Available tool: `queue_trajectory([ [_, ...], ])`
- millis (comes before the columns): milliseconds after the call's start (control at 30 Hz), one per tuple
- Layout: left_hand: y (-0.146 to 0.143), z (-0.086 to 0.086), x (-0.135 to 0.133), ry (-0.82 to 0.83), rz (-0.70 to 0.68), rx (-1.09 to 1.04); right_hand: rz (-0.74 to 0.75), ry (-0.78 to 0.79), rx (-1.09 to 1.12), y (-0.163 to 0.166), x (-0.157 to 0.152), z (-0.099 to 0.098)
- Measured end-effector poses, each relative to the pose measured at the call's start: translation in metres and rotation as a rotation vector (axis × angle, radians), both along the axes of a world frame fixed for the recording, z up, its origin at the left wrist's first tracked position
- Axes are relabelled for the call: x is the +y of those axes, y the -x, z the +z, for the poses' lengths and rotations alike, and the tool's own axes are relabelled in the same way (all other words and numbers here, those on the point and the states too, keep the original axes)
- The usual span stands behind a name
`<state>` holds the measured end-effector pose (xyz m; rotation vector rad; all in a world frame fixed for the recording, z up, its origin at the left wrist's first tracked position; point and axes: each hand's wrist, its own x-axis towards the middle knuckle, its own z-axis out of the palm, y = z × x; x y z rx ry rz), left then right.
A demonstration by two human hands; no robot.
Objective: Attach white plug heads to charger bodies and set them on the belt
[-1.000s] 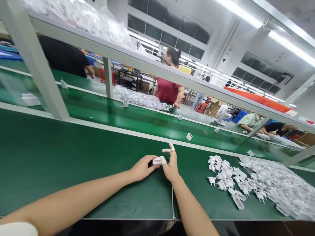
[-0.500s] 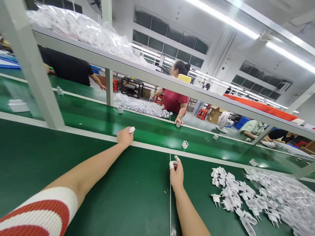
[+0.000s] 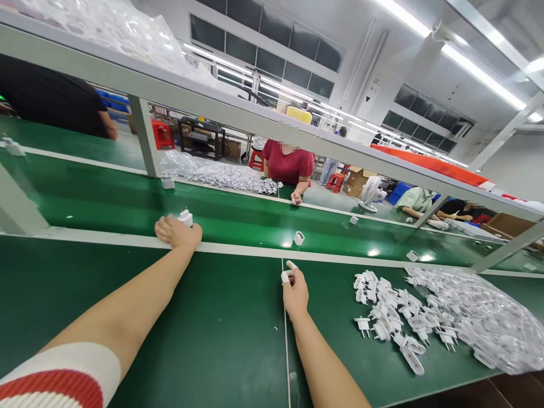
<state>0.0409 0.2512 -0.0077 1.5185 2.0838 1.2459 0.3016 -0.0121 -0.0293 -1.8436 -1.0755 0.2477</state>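
Reaching far forward, left hand [image 3: 176, 232] at the pale strip between the near green worktable [image 3: 212, 328] and the glossy green conveyor belt [image 3: 238, 218], fingers loosely spread, holding nothing. Small white plastic plug adapter [image 3: 185, 216] standing upright on the belt just beyond those fingers, touching or nearly touching the fingertips; cannot tell which. Right hand [image 3: 294, 292] resting on the worktable well apart from the adapter, curled narrow, thumb and forefinger in white finger cots pinched together, nothing visible between them. Heap of white plastic plug parts [image 3: 395, 317] lying to the right of that hand, beside a clear bag of more parts [image 3: 480, 317]. Another small white adapter [image 3: 298, 238] sitting farther along the belt, between the two hands and beyond them.
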Motion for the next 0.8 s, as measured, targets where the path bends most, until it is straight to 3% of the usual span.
queue_trajectory([
  [200, 0.002, 0.008, -0.036, -0.032, -0.054, -0.026, 0.0, -0.028, 0.021, -0.003, 0.0, 0.001],
  [367, -0.013, 0.001, -0.09, -0.07, -0.148, -0.014, 0.033, -0.072, 0.109, -0.004, 0.0, 0.002],
  [600, -0.033, -0.031, -0.183, -0.119, -0.511, 0.0, 0.142, -0.146, 0.289, -0.001, -0.004, 0.004],
  [800, -0.032, -0.041, -0.206, -0.226, -0.847, -0.057, 0.32, -0.151, 0.405, 0.024, -0.017, 0.012],
])
